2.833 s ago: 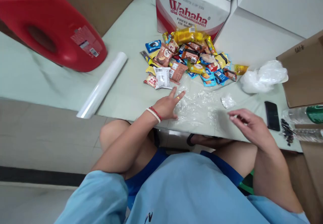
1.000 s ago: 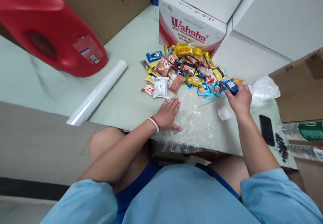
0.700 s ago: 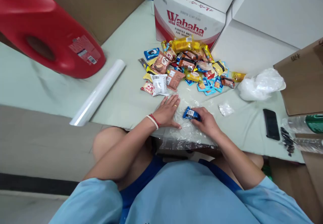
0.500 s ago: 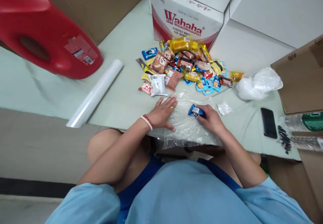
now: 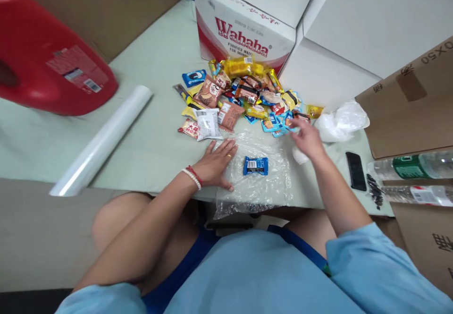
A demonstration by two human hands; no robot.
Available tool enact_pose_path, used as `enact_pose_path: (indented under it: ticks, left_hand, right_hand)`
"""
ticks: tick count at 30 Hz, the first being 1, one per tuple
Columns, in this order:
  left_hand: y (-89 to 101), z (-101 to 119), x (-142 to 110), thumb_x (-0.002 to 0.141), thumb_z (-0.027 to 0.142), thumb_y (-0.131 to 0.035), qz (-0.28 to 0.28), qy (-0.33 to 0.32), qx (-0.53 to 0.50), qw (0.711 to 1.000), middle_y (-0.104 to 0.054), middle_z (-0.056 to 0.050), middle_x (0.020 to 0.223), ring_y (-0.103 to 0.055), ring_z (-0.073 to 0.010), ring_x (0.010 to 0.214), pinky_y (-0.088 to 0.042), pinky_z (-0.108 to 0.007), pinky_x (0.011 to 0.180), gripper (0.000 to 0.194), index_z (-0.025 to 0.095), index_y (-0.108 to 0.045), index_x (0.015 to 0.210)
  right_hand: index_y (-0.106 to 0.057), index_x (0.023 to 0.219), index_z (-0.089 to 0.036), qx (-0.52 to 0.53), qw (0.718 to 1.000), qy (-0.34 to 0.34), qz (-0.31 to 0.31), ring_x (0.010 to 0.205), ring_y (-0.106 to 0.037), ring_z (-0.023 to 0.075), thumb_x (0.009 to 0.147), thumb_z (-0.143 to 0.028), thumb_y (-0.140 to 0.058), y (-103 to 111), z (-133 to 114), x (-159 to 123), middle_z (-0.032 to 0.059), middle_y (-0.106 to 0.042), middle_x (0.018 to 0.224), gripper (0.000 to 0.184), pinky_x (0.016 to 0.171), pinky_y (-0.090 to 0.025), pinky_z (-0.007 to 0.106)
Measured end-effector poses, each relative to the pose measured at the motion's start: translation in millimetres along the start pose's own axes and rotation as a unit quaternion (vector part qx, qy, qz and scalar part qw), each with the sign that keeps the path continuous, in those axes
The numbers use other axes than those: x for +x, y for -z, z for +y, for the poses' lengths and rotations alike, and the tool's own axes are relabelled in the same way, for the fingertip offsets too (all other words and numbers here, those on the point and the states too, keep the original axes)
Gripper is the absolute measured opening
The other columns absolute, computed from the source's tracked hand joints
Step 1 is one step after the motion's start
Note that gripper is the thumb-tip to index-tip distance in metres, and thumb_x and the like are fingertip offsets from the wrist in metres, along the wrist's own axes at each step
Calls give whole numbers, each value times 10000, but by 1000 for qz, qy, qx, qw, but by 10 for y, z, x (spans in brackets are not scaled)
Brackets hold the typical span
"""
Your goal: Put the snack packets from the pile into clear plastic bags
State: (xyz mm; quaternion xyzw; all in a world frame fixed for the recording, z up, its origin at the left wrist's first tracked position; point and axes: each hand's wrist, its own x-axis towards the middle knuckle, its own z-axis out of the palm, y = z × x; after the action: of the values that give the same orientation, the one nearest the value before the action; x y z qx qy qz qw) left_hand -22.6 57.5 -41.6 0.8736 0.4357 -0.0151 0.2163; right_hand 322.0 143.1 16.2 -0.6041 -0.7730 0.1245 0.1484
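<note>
Currently, a blue packet point(image 5: 255, 166) lies on clear plastic film point(image 5: 274, 186) overhanging the near edge of the surface point(image 5: 141, 151). The left hand point(image 5: 214, 166) rests flat, fingers spread, on the film's left edge; the loosely curled right hand point(image 5: 307, 139) meets light-blue packets point(image 5: 271, 123), any grip unclear.

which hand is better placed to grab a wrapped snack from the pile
The right hand, likely: it's beside the light blue snack packets; the left hand lies spread on the clear, crinkled plastic sheet.
</note>
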Motion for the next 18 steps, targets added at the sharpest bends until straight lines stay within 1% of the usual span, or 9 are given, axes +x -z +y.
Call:
enact_pose_path:
  ticks: [2, 5, 7, 9, 11, 14, 15, 17, 18]
  left_hand:
    - [-4, -11, 4, 622, 759, -828, 0, -6, -3, 1000, -92, -285, 1751, -81, -425, 1644, -22, -627, 1292, 1408, 96, -185, 1684]
    - [0, -20, 11, 647, 749, -813, 0, -11, -5, 1000, -93, -280, 1752, -80, -420, 1645, -19, -628, 1289, 1369, 112, -187, 1684]
    - [8, -14, 16, 649, 739, -816, 1, -9, -10, 1000, -90, -278, 1753, -76, -418, 1646, -14, -627, 1289, 1361, 117, -187, 1683]
    - [18, -4, 21, 646, 730, -824, -1, -7, -17, 1000, -84, -276, 1754, -73, -416, 1647, -9, -624, 1291, 1364, 116, -185, 1682]
    - [24, 1, 28, 637, 726, -832, -3, -6, -26, 1000, -77, -273, 1756, -68, -420, 1646, -1, -622, 1292, 1373, 116, -184, 1682]
    - [22, -8, 36, 634, 723, -837, -5, -9, -33, 999, -63, -270, 1758, -55, -424, 1646, 20, -616, 1291, 1385, 116, -169, 1685]
    - [19, -14, 35, 638, 720, -836, -7, -11, -33, 999, -56, -270, 1758, -49, -420, 1648, 28, -613, 1291, 1386, 114, -161, 1686]
    - [16, -24, 32, 649, 712, -834, -12, -13, -29, 999, -40, -270, 1760, -34, -412, 1650, 41, -609, 1289, 1386, 112, -141, 1688]
    - [16, -29, 29, 652, 709, -835, -14, -14, -28, 999, -33, -269, 1761, -26, -412, 1650, 45, -609, 1288, 1389, 112, -131, 1690]
  right_hand:
    - [-580, 1473, -102, -100, 991, -76, 39, 1283, -604, 326, 864, -152, -571, 158, 346, 394, 211, -624, 1438, 611, 1098, -479, 476]
    - [-473, 1556, -52, -164, 979, -117, -36, 1312, -587, 347, 808, -121, -625, 200, 682, 796, 265, -555, 1520, 766, 1083, -483, 460]
    - [-536, 1509, -76, -173, 976, -114, -72, 1238, -632, 337, 809, -132, -641, 152, 766, 866, 249, -630, 1438, 711, 1029, -510, 433]
    - [-632, 1398, -88, -180, 974, -119, -74, 1136, -672, 341, 833, -190, -656, 119, 763, 786, 241, -705, 1298, 575, 960, -530, 430]
    - [-671, 1326, -99, -182, 974, -130, -37, 1073, -683, 344, 846, -286, -686, 136, 686, 595, 236, -728, 1217, 516, 909, -536, 431]
    - [-645, 1375, -151, -106, 988, -109, 34, 988, -690, 303, 847, -396, -710, 208, 401, 178, 183, -728, 1215, 586, 841, -545, 408]
    - [-628, 1406, -177, -58, 994, -85, 29, 941, -692, 280, 850, -415, -707, 218, 252, 24, 157, -730, 1213, 610, 809, -550, 398]
    - [-599, 1456, -228, 32, 999, -13, -34, 890, -691, 254, 861, -435, -703, 183, -104, -265, 110, -733, 1205, 639, 773, -556, 385]
    - [-602, 1456, -245, 57, 996, 27, -67, 922, -694, 258, 865, -429, -707, 136, -295, -384, 98, -730, 1214, 628, 794, -560, 389]
